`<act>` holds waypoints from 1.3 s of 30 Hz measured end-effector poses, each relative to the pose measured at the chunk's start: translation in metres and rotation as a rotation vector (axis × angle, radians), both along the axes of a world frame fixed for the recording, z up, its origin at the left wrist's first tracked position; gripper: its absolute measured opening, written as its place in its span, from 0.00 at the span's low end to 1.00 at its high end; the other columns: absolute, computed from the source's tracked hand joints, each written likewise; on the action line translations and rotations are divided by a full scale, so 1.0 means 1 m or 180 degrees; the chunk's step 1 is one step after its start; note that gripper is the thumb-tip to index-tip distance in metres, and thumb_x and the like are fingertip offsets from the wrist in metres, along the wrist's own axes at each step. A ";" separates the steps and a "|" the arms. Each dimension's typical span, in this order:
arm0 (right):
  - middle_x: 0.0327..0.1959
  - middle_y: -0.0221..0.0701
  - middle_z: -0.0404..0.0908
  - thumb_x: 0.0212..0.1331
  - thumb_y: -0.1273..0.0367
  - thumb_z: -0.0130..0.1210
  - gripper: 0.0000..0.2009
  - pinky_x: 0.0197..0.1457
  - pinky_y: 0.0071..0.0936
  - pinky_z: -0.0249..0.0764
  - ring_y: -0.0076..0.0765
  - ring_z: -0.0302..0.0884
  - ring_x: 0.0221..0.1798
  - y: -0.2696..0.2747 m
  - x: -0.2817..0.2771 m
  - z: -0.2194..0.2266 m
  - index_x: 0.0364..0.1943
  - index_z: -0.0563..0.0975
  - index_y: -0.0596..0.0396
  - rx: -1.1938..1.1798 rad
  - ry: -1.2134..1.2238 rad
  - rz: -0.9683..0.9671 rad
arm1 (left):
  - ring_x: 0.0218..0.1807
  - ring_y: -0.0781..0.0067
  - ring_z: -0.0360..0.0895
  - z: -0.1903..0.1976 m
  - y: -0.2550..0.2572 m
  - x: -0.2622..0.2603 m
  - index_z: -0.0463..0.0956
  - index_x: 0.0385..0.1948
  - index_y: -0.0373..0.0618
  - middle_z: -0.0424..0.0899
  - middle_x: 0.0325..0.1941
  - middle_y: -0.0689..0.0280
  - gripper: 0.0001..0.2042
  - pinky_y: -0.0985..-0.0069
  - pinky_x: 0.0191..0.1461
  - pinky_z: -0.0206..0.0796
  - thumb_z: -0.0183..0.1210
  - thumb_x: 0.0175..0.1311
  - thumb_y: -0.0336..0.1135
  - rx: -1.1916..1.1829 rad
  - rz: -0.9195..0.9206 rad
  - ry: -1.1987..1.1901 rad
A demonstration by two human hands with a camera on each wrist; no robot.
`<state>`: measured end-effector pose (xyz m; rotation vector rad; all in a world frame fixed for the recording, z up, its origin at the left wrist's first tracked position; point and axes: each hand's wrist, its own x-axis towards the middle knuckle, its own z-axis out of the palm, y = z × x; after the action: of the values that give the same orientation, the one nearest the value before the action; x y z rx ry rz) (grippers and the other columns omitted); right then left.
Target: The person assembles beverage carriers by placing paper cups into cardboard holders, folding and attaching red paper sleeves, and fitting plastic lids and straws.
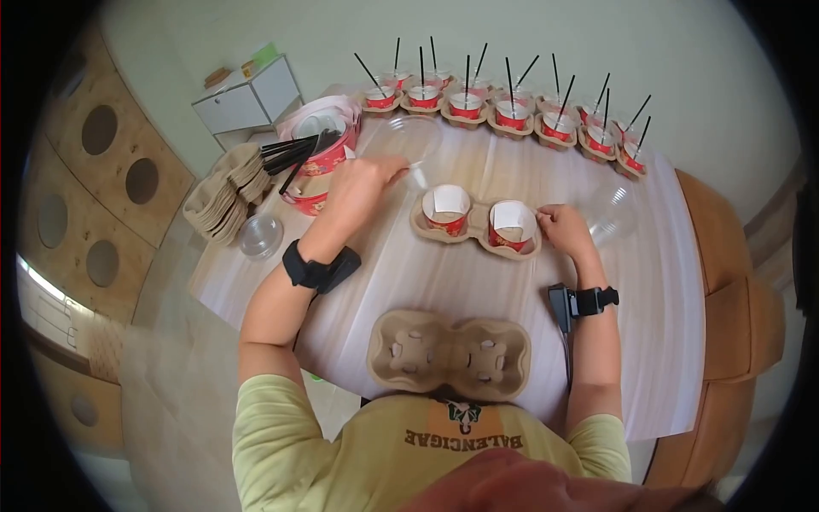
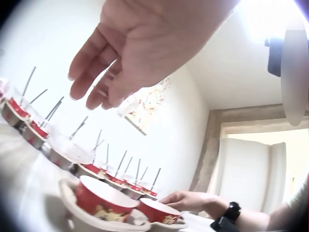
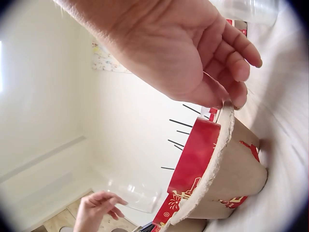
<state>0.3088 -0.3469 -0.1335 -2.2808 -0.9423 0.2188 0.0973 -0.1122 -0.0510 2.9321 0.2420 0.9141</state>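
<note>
A cardboard carrier [image 1: 479, 224] holds two red cups [image 1: 445, 224] [image 1: 507, 237], each with a white square piece on top. My right hand [image 1: 567, 230] pinches the carrier's right rim [image 3: 223, 140] between thumb and finger. Up and left of the carrier, my left hand [image 1: 358, 189] hangs above the table with loosely bent fingers [image 2: 79, 79], beside clear plastic ware [image 1: 409, 141]. Whether its fingertips touch that plastic is hard to tell. An empty carrier [image 1: 448, 354] lies at the near table edge.
Filled carriers [image 1: 512, 119] with black straws line the far edge. On the left are stacked carriers [image 1: 223, 200], a red bucket [image 1: 328, 154] beside black straws [image 1: 290, 152], and a clear lid [image 1: 260, 236]. More clear plastic [image 1: 614, 213] lies right. A brown chair [image 1: 729, 316] stands beyond.
</note>
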 end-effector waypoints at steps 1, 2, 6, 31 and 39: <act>0.18 0.40 0.76 0.52 0.65 0.45 0.11 0.34 0.36 0.70 0.45 0.75 0.26 0.001 0.001 0.000 0.29 0.78 0.55 -0.0088 -0.0071 0.0023 | 0.31 0.58 0.75 -0.002 -0.005 0.001 0.76 0.27 0.44 0.78 0.29 0.60 0.05 0.68 0.30 0.66 0.55 0.50 0.33 -0.0002 -0.0009 0.0020; 0.17 0.39 0.76 0.53 0.65 0.45 0.11 0.33 0.35 0.70 0.44 0.75 0.25 0.002 0.000 0.001 0.29 0.78 0.55 -0.0176 -0.0152 0.0049 | 0.30 0.59 0.75 -0.004 -0.009 0.003 0.75 0.27 0.44 0.78 0.29 0.60 0.05 0.68 0.30 0.66 0.55 0.50 0.32 -0.0023 -0.0309 0.0031; 0.15 0.37 0.76 0.53 0.66 0.46 0.10 0.31 0.34 0.70 0.42 0.75 0.23 0.002 -0.006 0.007 0.27 0.78 0.55 -0.0132 -0.0079 0.0009 | 0.30 0.60 0.75 -0.009 -0.019 0.005 0.75 0.27 0.44 0.78 0.27 0.62 0.04 0.70 0.29 0.66 0.54 0.50 0.31 0.0070 -0.0686 0.0331; 0.14 0.43 0.75 0.52 0.71 0.45 0.11 0.23 0.29 0.71 0.36 0.73 0.11 0.006 -0.007 0.003 0.32 0.76 0.64 0.0030 0.0099 0.0029 | 0.33 0.61 0.76 -0.037 0.026 -0.040 0.74 0.35 0.44 0.78 0.34 0.59 0.09 0.72 0.36 0.68 0.55 0.51 0.31 -0.0462 -0.0085 -0.0528; 0.14 0.44 0.75 0.52 0.71 0.45 0.10 0.22 0.29 0.70 0.36 0.73 0.11 0.006 -0.006 0.001 0.33 0.75 0.65 0.0046 0.0009 0.0077 | 0.35 0.57 0.76 -0.054 0.085 -0.093 0.74 0.34 0.45 0.79 0.32 0.60 0.10 0.65 0.37 0.67 0.57 0.49 0.33 -0.0696 0.1538 -0.0108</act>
<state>0.3025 -0.3411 -0.1323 -2.2565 -0.9675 0.2248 0.0046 -0.0273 -0.1050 2.6926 1.0106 0.9094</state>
